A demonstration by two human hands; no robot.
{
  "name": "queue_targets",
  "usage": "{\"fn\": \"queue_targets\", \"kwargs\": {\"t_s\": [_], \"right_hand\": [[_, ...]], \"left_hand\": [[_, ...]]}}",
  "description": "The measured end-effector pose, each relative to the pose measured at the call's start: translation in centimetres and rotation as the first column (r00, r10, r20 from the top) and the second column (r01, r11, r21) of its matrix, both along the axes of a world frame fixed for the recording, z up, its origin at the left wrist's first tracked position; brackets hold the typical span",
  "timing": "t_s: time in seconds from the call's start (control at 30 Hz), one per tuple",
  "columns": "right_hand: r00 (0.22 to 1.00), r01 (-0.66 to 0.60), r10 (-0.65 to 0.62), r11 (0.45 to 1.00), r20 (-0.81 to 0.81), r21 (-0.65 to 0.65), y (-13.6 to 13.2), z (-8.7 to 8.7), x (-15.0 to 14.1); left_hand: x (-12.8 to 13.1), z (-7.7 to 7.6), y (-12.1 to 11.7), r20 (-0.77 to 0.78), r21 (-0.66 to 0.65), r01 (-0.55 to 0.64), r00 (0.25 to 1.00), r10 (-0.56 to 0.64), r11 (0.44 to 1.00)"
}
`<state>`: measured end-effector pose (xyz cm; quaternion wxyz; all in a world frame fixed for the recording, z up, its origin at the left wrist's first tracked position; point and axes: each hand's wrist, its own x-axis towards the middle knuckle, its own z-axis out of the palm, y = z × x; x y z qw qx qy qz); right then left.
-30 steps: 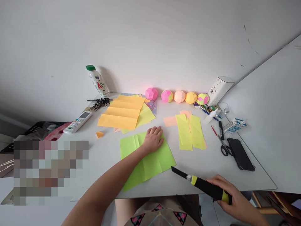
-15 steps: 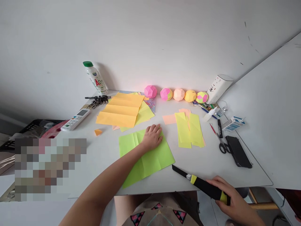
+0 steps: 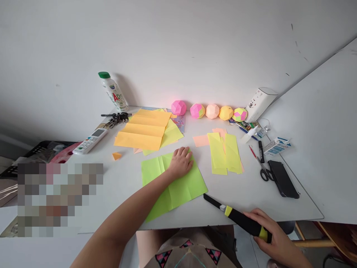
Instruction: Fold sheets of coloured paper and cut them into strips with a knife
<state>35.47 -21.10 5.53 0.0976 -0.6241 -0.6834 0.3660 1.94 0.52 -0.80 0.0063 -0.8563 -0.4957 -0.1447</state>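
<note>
My left hand [image 3: 181, 163] lies flat on a creased green sheet of paper [image 3: 156, 186], pressing near its upper right edge with the fingers slightly bent. In my right hand [image 3: 272, 232] is a black and yellow utility knife [image 3: 245, 221], gripped by the rear of its handle. Its dark blade points left, with the tip at or close to the sheet's lower right corner; I cannot tell whether they touch. Cut yellow strips [image 3: 218, 154] lie to the right of the sheet over some peach pieces [image 3: 200, 140]. A folded orange sheet [image 3: 143, 128] rests behind, on other papers.
Several faceted paper balls [image 3: 212, 111] line the wall. At the right are scissors [image 3: 266, 174], a black phone [image 3: 283, 179], a marker [image 3: 261, 152] and a glue bottle [image 3: 249, 134]. A remote control [image 3: 90, 141], keys [image 3: 118, 118] and a white bottle [image 3: 115, 93] stand or lie left.
Hardly anything differs. The knife and my right hand have shifted very slightly up and left; my left hand and the green sheet stay put.
</note>
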Motion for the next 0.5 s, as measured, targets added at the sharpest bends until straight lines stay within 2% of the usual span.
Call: {"fn": "queue_targets", "kwargs": {"t_s": [0.5], "right_hand": [[1.000, 0.006, -0.007, 0.999, -0.019, -0.051, -0.06, -0.16, 0.49]], "left_hand": [[0.04, 0.19, -0.10, -0.009, -0.023, -0.010, 1.000, 0.010, 1.000]]}}
